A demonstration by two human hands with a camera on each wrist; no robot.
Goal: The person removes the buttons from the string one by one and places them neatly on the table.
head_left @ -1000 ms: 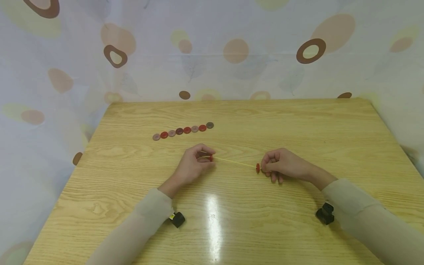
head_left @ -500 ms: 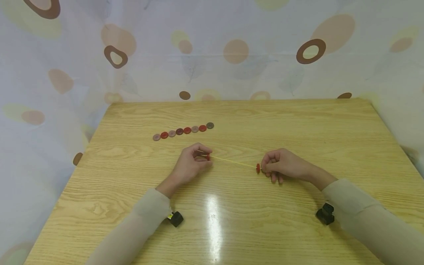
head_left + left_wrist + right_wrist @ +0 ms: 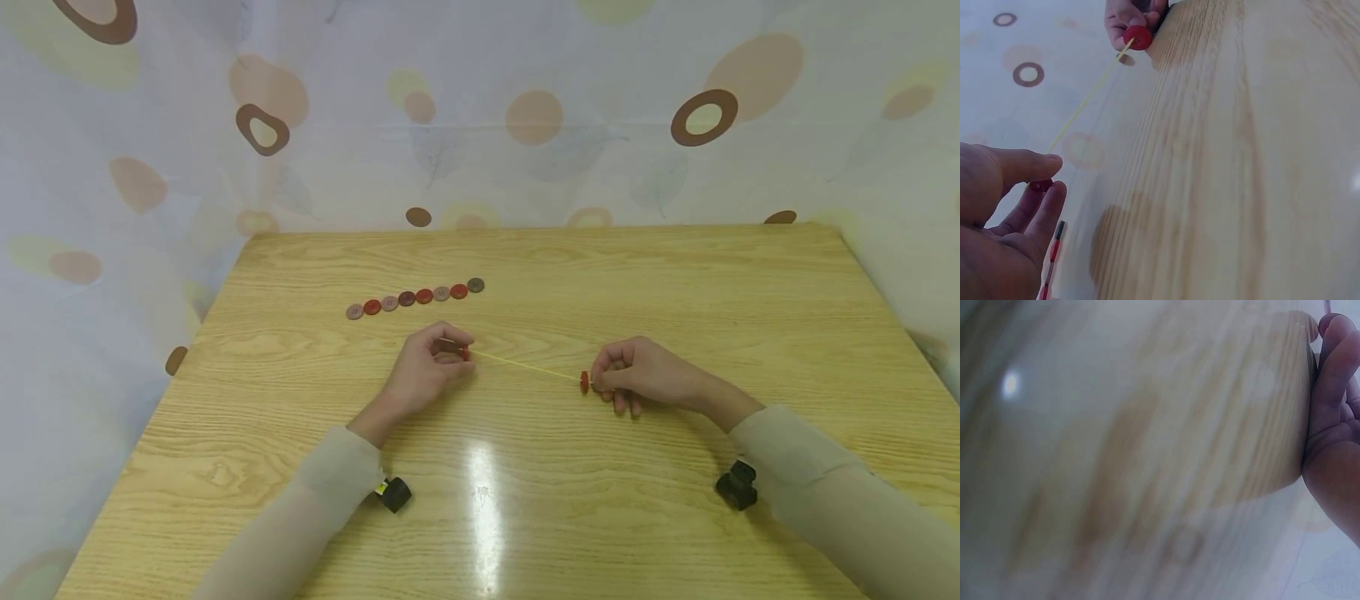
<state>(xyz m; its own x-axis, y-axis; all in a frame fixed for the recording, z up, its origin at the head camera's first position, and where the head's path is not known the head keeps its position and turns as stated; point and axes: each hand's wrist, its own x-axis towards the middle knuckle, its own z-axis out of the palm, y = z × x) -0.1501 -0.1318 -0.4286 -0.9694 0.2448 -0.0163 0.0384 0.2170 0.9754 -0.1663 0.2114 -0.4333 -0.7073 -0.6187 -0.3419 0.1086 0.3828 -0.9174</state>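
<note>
A thin yellow string (image 3: 525, 364) stretches taut between my two hands above the table. My left hand (image 3: 420, 371) pinches a red button (image 3: 466, 353) between thumb and fingertips, and the string passes by it. In the left wrist view this button (image 3: 1040, 185) is mostly covered by the fingers. A second red button (image 3: 584, 382) sits on the string at its right end, standing on edge. Right beside it, my right hand (image 3: 648, 375) pinches the string between thumb and index finger, the other fingers curling below. The right wrist view shows only part of that hand (image 3: 1338, 394).
Several buttons lie in a slanting row behind my left hand, from a pinkish button (image 3: 355, 312) through red ones to a grey-brown button (image 3: 476, 285). The wood-grain table (image 3: 600, 517) runs back to a patterned sheet (image 3: 465, 167).
My left hand has slid slightly left along with its red button, so the stretch of string between the hands is longer. The right hand and its button stay in place.
</note>
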